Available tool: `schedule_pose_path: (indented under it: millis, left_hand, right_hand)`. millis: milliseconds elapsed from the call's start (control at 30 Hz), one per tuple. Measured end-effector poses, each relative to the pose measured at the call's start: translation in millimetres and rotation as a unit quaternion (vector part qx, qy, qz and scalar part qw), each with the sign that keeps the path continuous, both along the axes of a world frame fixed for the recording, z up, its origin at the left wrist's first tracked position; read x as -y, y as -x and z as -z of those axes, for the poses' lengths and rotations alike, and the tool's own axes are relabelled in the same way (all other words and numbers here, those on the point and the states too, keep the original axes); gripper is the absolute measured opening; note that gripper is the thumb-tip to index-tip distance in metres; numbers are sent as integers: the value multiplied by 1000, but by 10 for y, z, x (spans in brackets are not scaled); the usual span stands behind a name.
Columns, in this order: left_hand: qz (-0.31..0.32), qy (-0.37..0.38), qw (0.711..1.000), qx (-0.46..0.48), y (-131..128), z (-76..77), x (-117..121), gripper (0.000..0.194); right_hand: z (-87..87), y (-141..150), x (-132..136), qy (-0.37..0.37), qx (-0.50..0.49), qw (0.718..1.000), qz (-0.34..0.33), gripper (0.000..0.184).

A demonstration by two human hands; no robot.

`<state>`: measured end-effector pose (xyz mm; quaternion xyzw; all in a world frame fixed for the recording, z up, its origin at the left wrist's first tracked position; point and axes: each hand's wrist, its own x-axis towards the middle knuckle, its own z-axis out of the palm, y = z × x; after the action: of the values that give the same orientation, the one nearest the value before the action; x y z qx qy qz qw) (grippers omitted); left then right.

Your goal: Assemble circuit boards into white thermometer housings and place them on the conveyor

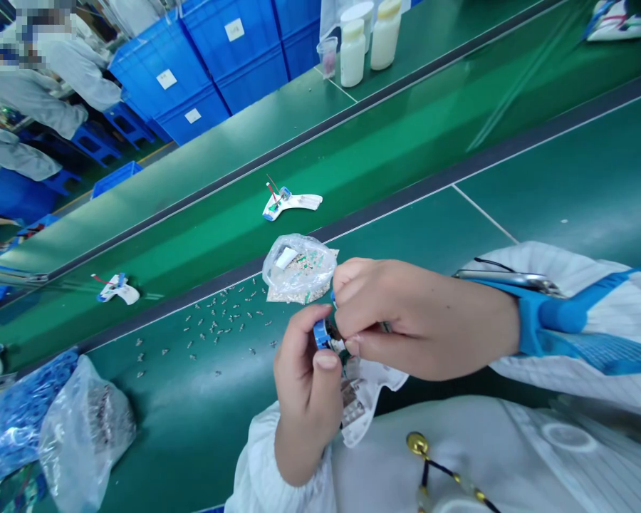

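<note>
Close to my body, my left hand grips a white plastic shell with a blue part at its upper end, between thumb and fingers. My right hand is closed over the same end of the shell, its fingertips pressed together beside the blue part. Whatever those fingertips pinch is hidden behind them. Just beyond my hands lies an open clear plastic bag of tiny pale and green pieces. To its left, several small metal parts are scattered over the green bench.
Similar white shells with wires lie on the green conveyor belt, one in the middle and one at left. Plastic bags fill the lower left. White bottles and blue crates stand beyond the belt. Co-workers sit at upper left.
</note>
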<state>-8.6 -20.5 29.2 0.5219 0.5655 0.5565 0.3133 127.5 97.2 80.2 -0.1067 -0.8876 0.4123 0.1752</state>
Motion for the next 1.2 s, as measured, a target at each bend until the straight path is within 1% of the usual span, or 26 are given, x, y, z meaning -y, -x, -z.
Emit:
schedule_pose_path:
  millis: [200, 300, 500, 633, 733, 800, 867, 967, 1067, 1133, 1200]
  left_hand:
    - [21, -25, 995, -97, 19, -5, 15, 35]
    - [28, -31, 988, -146, 25, -29, 13, 36]
    - [24, 14, 982, -189, 8, -54, 6, 34]
    - [16, 54, 973, -222, 5, -75, 10, 33]
    - [36, 93, 960, -262, -8, -127, 38, 36]
    - [52, 141, 944, -294, -32, -165, 69, 40]
    - [54, 178, 923, -337, -69, -192, 103, 43]
    - [23, 173, 894, -413, -140, -207, 138, 42]
    - [-1, 156, 873, -461, -198, -225, 142, 42]
    - [7, 156, 870, -468, -211, -245, 124, 42]
    - [33, 170, 874, -454, -202, -258, 91, 40]
  right_hand:
    - [-38, -6, -28, 33, 30, 998, -36, 37]
    - [-43, -7, -34, 29, 39, 998, -34, 36]
    - [-42, -8, -3, -9, 89, 996, -4, 32]
    - [6, 2, 23, -8, 101, 994, 29, 30]
    - [42, 6, 41, 7, 99, 994, 39, 29]
    - [48, -1, 55, 19, 99, 994, 29, 29]
    - [40, -14, 73, 27, 98, 995, 26, 28]
    - [30, -35, 97, 23, 85, 995, 43, 26]
    - [34, -53, 115, 19, 65, 997, 48, 25]
    - [38, -62, 128, 22, 56, 997, 48, 26]
    - [47, -67, 136, 28, 55, 997, 47, 27]
